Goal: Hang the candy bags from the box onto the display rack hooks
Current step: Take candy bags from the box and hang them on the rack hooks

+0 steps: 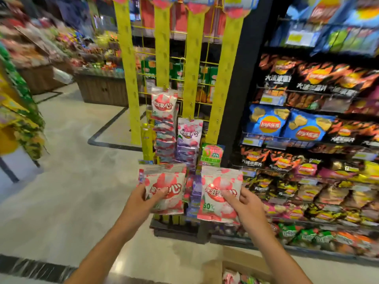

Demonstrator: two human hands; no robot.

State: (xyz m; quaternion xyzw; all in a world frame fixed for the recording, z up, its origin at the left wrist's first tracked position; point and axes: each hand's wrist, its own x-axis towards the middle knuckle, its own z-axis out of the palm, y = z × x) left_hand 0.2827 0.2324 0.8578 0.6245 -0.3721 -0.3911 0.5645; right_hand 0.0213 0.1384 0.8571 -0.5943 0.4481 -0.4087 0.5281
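Shop aisle, pale tiled floor (67, 181); chip shelving (311, 140) to the right, loose-sweet bins far left, background blurred.

Item 1: display rack (190, 83), yellow wire grid with four yellow hanging strips. Second strip from left holds a column of red-and-white candy bags (164, 105); third strip holds purple candy bags (189, 133); one green bag (211, 153) hangs low on the fourth. Upper hooks on all strips bare.

Item 2: left hand (141, 198), thumb over front, pinching a red-and-white bag (164, 188) at its lower left, held upright in front of the rack base.

Item 3: right hand (242, 201), gripping a second red-and-white bag (220, 193) at its lower right. Hands apart, bags side by side, not touching.

Item 4: cardboard box (242, 269), bottom edge of view, more bags inside.

Step, as judged: bags fetched, carried toward the rack, not yet hung. Next move calls for raising one bag to the free hook above the red column and threading its top hole on; the hole cannot be made out.
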